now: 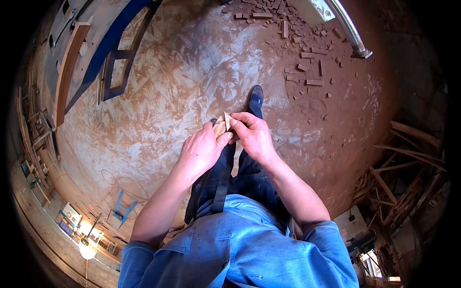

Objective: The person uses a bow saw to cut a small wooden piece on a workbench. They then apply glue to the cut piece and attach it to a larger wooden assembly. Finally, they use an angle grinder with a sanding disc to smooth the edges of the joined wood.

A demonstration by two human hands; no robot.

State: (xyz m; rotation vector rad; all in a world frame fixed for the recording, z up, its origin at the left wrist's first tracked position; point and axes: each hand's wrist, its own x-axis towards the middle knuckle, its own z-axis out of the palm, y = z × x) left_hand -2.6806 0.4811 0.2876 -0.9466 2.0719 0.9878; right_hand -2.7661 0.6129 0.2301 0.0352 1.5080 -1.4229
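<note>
In front of my waist, both hands are close together on a small tan piece [220,127], flat and sheet-like, with a pale pointed corner sticking up. My left hand [198,150] grips it from the left, thumb along its lower edge. On the other side, my right hand [253,135] pinches the pale corner between thumb and fingers. Whether it is folded paper or thin wood I cannot tell. The fingertips hide part of it.
Dusty floor lies below, with a dark shoe [256,96] on it. Wood offcuts [314,82] are scattered at the far right near a metal pipe [348,29]. A blue-edged machine table [108,41] carries a curved wooden strip [68,72]. Stacked timber [396,161] stands right.
</note>
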